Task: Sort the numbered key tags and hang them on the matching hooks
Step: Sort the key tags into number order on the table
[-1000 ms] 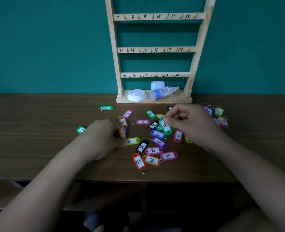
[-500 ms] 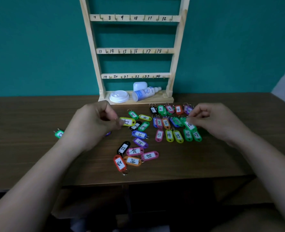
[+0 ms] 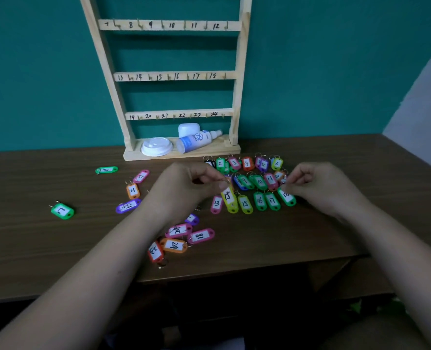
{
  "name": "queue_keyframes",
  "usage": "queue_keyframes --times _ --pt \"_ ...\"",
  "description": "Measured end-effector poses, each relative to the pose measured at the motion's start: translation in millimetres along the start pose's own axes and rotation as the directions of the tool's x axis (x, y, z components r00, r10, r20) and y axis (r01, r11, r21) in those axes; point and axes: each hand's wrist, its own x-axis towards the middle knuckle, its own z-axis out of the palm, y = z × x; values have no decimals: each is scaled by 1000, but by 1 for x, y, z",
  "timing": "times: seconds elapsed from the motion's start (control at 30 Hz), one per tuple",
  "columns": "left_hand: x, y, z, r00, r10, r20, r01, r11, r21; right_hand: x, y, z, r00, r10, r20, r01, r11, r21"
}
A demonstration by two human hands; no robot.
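Note:
A wooden hook rack (image 3: 238, 79) with numbered rails stands against the teal wall, and no tags hang on it. Several coloured key tags lie in ordered rows (image 3: 260, 181) on the brown table (image 3: 335, 238) right of centre. My left hand (image 3: 184, 188) pinches the ring of a yellow tag (image 3: 228, 198) and holds it over the third row, between pink tag 13 (image 3: 217, 203) and yellow tag 15 (image 3: 245, 203). My right hand (image 3: 318, 185) pinches the top of green tag 18 (image 3: 287, 197) at that row's right end.
Loose tags lie on the left: green ones (image 3: 62, 210) (image 3: 106, 170), orange 21 (image 3: 132, 190), a purple one (image 3: 128, 205). Tags 18, 24 and 23 (image 3: 175, 245) sit nearer me. A white lid (image 3: 156, 146) and a spray bottle (image 3: 196, 141) rest on the rack's base.
My left hand has carried the yellow tag right, from the loose pile to the sorted rows. My right hand set green tag 18 at the row's end. The camera turned right.

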Motion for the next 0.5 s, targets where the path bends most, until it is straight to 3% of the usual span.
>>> queue_keyframes --times 0.2,0.5 --pt "17 -2 20 999 21 44 -28 984 177 -1 2 3 1000 -25 -19 23 996 -82" --pt "36 -3 39 999 22 32 -30 964 263 -1 3 2 1000 -2 -20 0 994 -111"
